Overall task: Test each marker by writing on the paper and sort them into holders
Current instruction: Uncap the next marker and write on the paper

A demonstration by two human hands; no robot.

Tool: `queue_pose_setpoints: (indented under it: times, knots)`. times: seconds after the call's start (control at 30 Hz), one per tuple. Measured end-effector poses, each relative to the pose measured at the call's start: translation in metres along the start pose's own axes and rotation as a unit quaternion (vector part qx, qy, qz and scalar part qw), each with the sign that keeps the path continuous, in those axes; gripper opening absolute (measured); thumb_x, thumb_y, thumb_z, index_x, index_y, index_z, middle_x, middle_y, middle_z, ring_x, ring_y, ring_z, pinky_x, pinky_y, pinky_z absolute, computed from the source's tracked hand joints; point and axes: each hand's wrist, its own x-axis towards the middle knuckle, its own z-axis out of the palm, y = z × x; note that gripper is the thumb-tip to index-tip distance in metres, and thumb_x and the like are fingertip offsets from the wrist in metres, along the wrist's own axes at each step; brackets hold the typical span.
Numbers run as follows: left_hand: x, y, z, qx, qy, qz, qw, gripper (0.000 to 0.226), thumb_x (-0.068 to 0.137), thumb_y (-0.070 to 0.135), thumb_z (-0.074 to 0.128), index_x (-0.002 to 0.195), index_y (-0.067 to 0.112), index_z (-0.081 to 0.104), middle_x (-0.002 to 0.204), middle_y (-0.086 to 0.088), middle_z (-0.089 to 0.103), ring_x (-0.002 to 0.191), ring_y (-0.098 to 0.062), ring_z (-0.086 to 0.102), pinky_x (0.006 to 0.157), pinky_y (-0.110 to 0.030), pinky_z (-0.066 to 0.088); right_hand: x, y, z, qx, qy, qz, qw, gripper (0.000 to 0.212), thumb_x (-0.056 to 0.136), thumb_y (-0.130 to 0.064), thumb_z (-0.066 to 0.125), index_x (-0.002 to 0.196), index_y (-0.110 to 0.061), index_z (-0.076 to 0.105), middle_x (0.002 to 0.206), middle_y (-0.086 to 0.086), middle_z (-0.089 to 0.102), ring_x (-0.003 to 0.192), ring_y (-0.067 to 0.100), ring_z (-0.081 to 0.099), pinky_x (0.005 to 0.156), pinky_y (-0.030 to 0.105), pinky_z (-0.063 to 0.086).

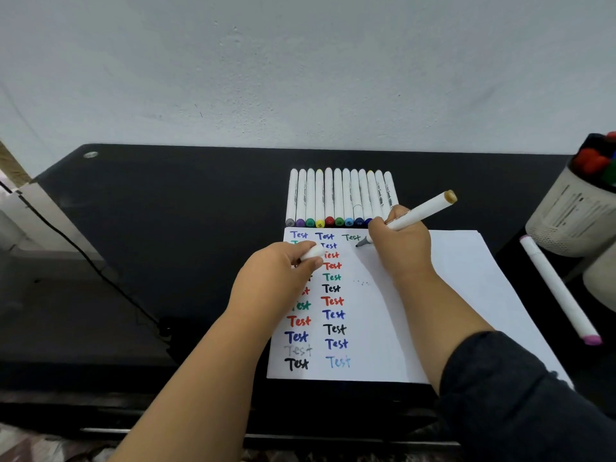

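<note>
Head view: at frame centre, the right hand (398, 240) holds a white marker (413, 215) in a closed grip, its dark tip touching the paper (460, 275) below a green "Test". The left hand (283, 268) pinches a white cap (312, 252). A marker row (336, 198) (caps facing the paper) lies above; a holder (573, 211) stands at right on the tabletop (166, 211).

White paper (450, 295) bears two columns of "Test" in blue, red, green, black, grey and light blue. Row of white markers (336, 198) shows caps grey, purple, green, yellow, red, green, light blue, dark blue. Black table (166, 228); white marker in hand (423, 208) has an ochre end cap, loose marker (560, 288) a pink one.
</note>
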Motion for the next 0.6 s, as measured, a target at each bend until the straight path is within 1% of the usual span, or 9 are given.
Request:
queue_pose_setpoints:
  times: [0.03,0.13,0.17,0.2,0.27,0.33,0.4,0.5,0.6]
  knots:
    - [-0.0003,-0.0002,-0.0002,-0.001,0.001,0.001,1.000,0.044,0.093,0.045,0.048,0.137,0.037,0.044,0.128,0.007,0.055,0.101,-0.008,0.054,0.073,-0.022,0.039,-0.0005,-0.0003,-0.0001,0.001,-0.002,0.000,1.000,0.035,0.088,-0.008,0.052,0.061,-0.016,0.032,0.059,-0.001,0.036,0.052,0.008,0.033,0.038,0.005,0.027]
    - [0.0000,0.0000,-0.0001,-0.004,0.001,0.004,1.000,0.043,0.093,0.045,0.048,0.136,0.037,0.045,0.116,0.009,0.059,0.086,-0.002,0.051,0.067,-0.020,0.039,-0.0015,-0.0010,-0.0007,0.004,0.002,0.000,1.000,0.035,0.087,-0.006,0.051,0.061,-0.016,0.030,0.059,-0.001,0.036,0.052,0.009,0.033,0.037,0.005,0.026]
    - [0.0004,0.0002,0.0000,-0.002,0.001,0.004,1.000,0.043,0.093,0.045,0.048,0.136,0.038,0.045,0.114,0.010,0.059,0.084,-0.002,0.050,0.065,-0.020,0.039,-0.0016,-0.0013,-0.0010,0.006,0.007,0.000,1.000,0.035,0.087,-0.005,0.051,0.061,-0.016,0.030,0.059,-0.001,0.036,0.052,0.008,0.033,0.037,0.005,0.026]
    - [0.0009,0.0004,0.0003,0.001,0.000,0.004,1.000,0.044,0.093,0.046,0.048,0.136,0.038,0.045,0.117,0.009,0.058,0.086,-0.003,0.051,0.066,-0.020,0.039,-0.0016,-0.0015,-0.0012,0.005,0.011,-0.001,1.000,0.034,0.087,-0.006,0.051,0.062,-0.016,0.030,0.059,-0.001,0.036,0.052,0.008,0.033,0.037,0.005,0.026]
    - [0.0016,0.0003,0.0010,0.008,-0.002,0.002,1.000,0.045,0.093,0.046,0.047,0.137,0.038,0.044,0.127,0.006,0.056,0.097,-0.008,0.054,0.072,-0.022,0.040,-0.0019,-0.0016,-0.0013,0.001,0.012,-0.001,1.000,0.034,0.088,-0.006,0.051,0.062,-0.016,0.031,0.059,-0.001,0.036,0.052,0.008,0.033,0.037,0.005,0.026]
    - [0.0017,-0.0001,0.0016,0.008,-0.002,0.000,1.000,0.045,0.093,0.047,0.047,0.137,0.038,0.043,0.130,0.005,0.055,0.104,-0.011,0.055,0.074,-0.023,0.040,-0.0024,-0.0013,-0.0011,0.004,0.008,-0.001,1.000,0.035,0.088,-0.006,0.051,0.061,-0.017,0.031,0.059,-0.001,0.036,0.053,0.008,0.033,0.038,0.005,0.027]
    - [0.0017,-0.0008,0.0017,0.007,-0.001,0.000,1.000,0.045,0.093,0.047,0.048,0.137,0.038,0.044,0.129,0.006,0.055,0.102,-0.010,0.054,0.073,-0.023,0.040,-0.0028,-0.0016,-0.0013,0.008,0.008,-0.003,1.000,0.035,0.088,-0.005,0.050,0.062,-0.016,0.030,0.059,-0.001,0.036,0.053,0.008,0.034,0.038,0.004,0.027]
    - [0.0025,-0.0013,0.0018,0.005,0.002,0.000,1.000,0.044,0.093,0.047,0.048,0.136,0.038,0.044,0.126,0.007,0.056,0.093,-0.006,0.051,0.070,-0.022,0.039,-0.0036,-0.0021,-0.0021,0.013,0.006,0.001,1.000,0.035,0.089,-0.005,0.051,0.062,-0.017,0.031,0.060,-0.002,0.038,0.054,0.007,0.036,0.040,0.005,0.029]
    - [0.0026,-0.0010,0.0016,0.000,0.002,0.004,1.000,0.044,0.093,0.046,0.049,0.136,0.038,0.045,0.126,0.008,0.057,0.091,-0.005,0.050,0.069,-0.021,0.038,-0.0038,-0.0017,-0.0020,0.010,0.019,0.005,1.000,0.034,0.088,-0.007,0.051,0.062,-0.017,0.032,0.060,-0.003,0.041,0.053,0.006,0.038,0.042,0.008,0.030]
